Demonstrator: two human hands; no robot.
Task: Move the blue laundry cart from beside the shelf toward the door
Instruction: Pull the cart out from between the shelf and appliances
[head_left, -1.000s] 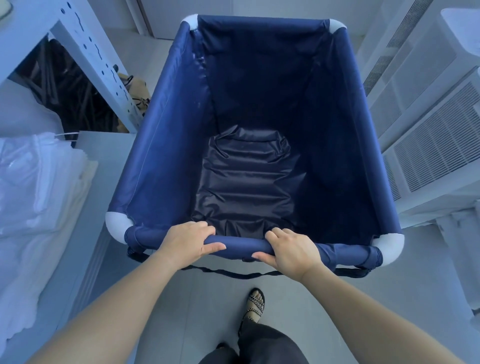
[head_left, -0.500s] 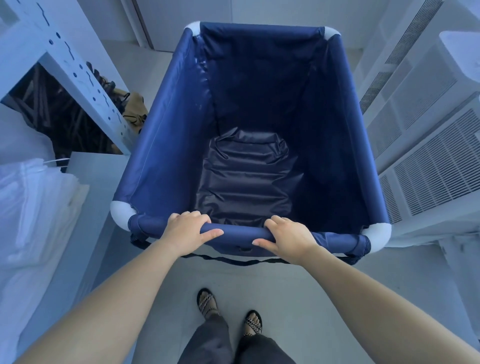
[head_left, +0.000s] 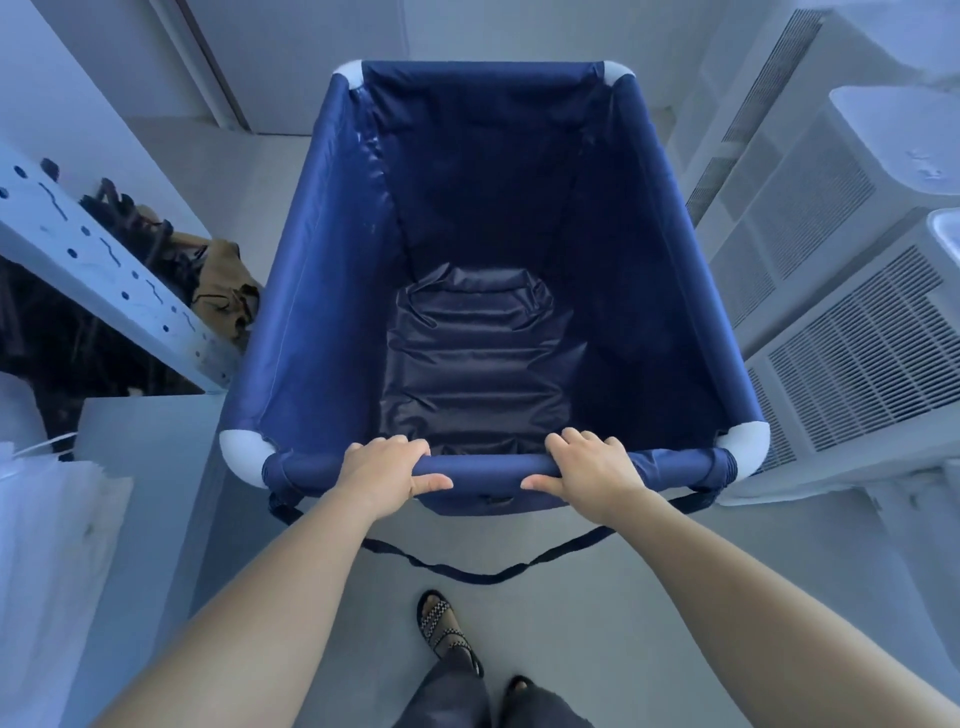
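Head view, looking down.

Item 1. Left hand (head_left: 384, 475): fingers curled over the top of the near rail, thumb tucked under its front face; a full wrap, palm down. Right hand (head_left: 592, 475): same wrap, mirrored, a short stretch of bare rail between the two. Judgement: the paired grip near the rail's middle lets both arms push evenly and steer.

Item 2. Blue fabric-sided laundry cart with white plastic corner caps (head_left: 322, 291): directly ahead of the hands, its near rail held by both. Interior shows only a crumpled dark liner at the bottom. Long axis runs away from the hands, far end leading; the far rim points at the pale wall and upright dark strip, possibly a door edge, beyond it. A dark fabric strap (head_left: 483, 574) hangs slack below the hands, off the floor as far as can be told.

Item 3. Pale perforated metal shelf upright (head_left: 119, 291): left of the left hand, just beside the cart's left wall; contact cannot be told.

Item 4. White louvred appliance units (head_left: 852, 364): right of the right hand, close along the cart's right wall.

Judgement: the passage is narrow, so a straight heading suits.
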